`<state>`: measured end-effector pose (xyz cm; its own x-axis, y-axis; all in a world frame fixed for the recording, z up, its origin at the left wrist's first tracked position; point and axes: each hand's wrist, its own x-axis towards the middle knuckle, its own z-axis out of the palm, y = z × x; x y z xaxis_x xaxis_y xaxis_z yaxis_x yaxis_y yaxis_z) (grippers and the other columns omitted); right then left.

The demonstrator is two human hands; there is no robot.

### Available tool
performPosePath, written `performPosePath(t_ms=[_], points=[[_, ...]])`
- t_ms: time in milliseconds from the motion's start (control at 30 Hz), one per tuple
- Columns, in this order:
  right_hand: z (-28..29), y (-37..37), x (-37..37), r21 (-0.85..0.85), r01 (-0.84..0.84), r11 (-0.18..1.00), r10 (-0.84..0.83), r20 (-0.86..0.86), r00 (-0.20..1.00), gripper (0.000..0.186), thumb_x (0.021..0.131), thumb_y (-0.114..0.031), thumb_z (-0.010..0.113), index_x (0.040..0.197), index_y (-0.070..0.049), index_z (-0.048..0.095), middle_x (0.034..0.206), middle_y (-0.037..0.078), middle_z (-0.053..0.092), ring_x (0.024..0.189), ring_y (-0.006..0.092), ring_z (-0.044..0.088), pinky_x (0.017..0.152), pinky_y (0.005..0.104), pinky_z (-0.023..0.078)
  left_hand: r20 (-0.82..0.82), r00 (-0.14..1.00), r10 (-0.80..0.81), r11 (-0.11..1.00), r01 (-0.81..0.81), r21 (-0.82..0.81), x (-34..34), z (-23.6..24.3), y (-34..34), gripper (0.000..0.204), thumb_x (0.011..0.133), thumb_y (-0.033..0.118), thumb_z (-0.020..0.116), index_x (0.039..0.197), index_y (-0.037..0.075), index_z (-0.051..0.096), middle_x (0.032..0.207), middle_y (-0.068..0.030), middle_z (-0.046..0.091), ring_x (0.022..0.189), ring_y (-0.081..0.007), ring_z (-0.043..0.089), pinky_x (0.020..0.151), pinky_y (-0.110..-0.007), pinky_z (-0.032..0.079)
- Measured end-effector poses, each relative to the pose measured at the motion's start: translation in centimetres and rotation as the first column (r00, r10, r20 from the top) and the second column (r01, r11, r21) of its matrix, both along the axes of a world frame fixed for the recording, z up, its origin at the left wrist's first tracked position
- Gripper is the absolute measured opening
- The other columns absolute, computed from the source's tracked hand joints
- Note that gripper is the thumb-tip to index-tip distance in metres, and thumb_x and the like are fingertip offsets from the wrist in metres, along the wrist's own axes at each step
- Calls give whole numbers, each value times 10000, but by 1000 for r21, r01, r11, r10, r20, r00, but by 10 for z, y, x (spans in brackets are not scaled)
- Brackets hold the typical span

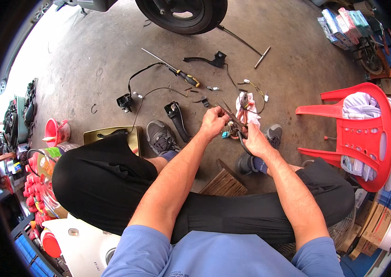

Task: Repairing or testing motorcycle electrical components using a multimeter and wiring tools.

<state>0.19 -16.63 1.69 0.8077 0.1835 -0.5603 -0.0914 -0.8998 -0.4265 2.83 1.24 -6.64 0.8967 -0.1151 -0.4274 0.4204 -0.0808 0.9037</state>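
Note:
My right hand (256, 139) is closed round a pair of dark scissors (233, 115), whose blades point up and to the left. Just left of it, my left hand (215, 122) is pinched near the blades; what its fingers hold, if anything, is too small to make out. Below the scissors are wires with a teal connector (225, 134). A crumpled white and pink cloth or bag (246, 108) lies on the floor behind my hands, with a dark cable across it. A black handlebar switch housing (175, 115) lies left of my left hand.
Farther out lie a screwdriver (188, 78), a brake lever (217, 59), a T-handle wrench (263, 57) and another switch housing (124, 102). A wheel (184, 16) stands at the far side. A red plastic chair (366, 134) is right; a metal tray (93, 136) and red bucket (57, 130) are left.

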Motion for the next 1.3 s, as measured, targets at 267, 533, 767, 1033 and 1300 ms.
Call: performPosePath(t_ms=[267, 533, 767, 1033, 1300], points=[[-7, -6, 0, -15, -61, 998, 62, 45, 997, 435, 770, -128, 669, 1072, 68, 425, 1089, 256, 497, 1050, 389, 532, 891, 435, 434, -12, 999, -40, 998, 40, 50, 0, 1, 1, 144, 794, 93, 614, 885, -17, 635, 743, -27, 622, 672, -102, 547, 623, -269, 448], [-24, -18, -2, 131, -8, 991, 8, 6, 1000, 396, 781, -128, 663, 1059, 66, 458, 1004, 220, 566, 984, 349, 574, 852, 405, 448, -19, 999, -29, 998, 28, -58, 1, 10, -3, 99, 814, 89, 605, 819, -10, 605, 718, -18, 597, 657, -101, 529, 606, -268, 440], [-5, -8, 1, 286, 108, 952, -37, -244, 969, 469, 747, -119, 595, 1181, 14, 479, 913, 130, 608, 865, 232, 581, 781, 363, 452, -58, 998, -12, 993, 5, -115, 1, 5, 1, 127, 808, 115, 625, 830, -9, 638, 709, -22, 616, 647, -101, 541, 602, -269, 453], [-3, -9, 1, 386, 480, 788, -151, -634, 758, 323, 733, -148, 594, 1024, -47, 496, 665, -26, 405, 516, 77, 363, 447, 247, 280, -96, 992, -77, 991, 65, -121, 2, 11, 6, 128, 832, 115, 610, 857, -9, 628, 715, -11, 593, 644, -97, 523, 594, -265, 442], [-4, -15, -1, 375, 670, 640, -181, -774, 606, 284, 755, -127, 606, 992, -46, 472, 644, -45, 342, 500, 58, 326, 444, 227, 250, -91, 979, -180, 971, 162, -176, 6, 19, 12, 111, 852, 115, 593, 878, 7, 606, 715, 17, 556, 643, -82, 487, 586, -245, 409]])
